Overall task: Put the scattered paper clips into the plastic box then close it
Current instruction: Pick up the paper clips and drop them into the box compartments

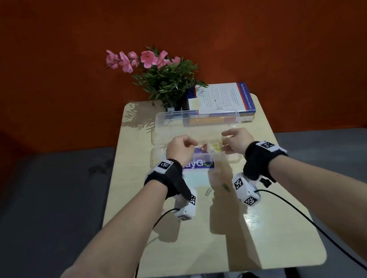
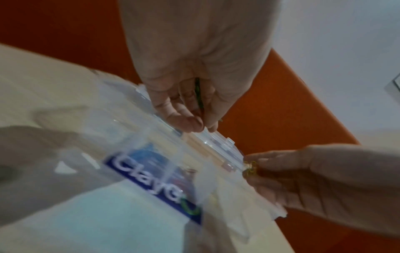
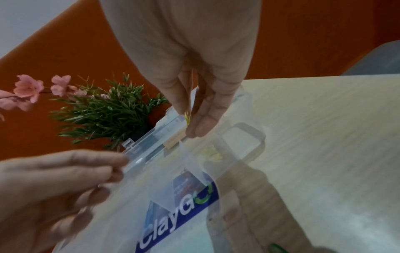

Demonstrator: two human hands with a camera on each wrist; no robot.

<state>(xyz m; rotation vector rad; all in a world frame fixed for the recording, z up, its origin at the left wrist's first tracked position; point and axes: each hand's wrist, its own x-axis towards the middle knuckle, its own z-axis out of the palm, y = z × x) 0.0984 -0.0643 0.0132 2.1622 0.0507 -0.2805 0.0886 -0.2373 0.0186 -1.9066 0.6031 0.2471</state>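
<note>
A clear plastic box (image 1: 158, 153) stands open mid-table, its lid (image 1: 169, 120) raised at the back. Both hands hover over it. My left hand (image 1: 193, 143) holds a green paper clip (image 2: 198, 93) between curled fingers, above the box's back edge. My right hand (image 1: 225, 140) pinches a yellow paper clip (image 3: 187, 116) between thumb and fingertip over the right compartments, where yellow clips (image 1: 216, 149) lie. Loose on the table near me are a silver clip (image 1: 208, 191) and a green clip (image 1: 226, 187).
A blue ClayGo sheet (image 1: 197, 164) lies under the box. Behind it stand a potted plant with pink flowers (image 1: 167, 78) and a stack of books (image 1: 225, 105). The small table (image 1: 254, 236) has orange wall behind and grey floor at both sides.
</note>
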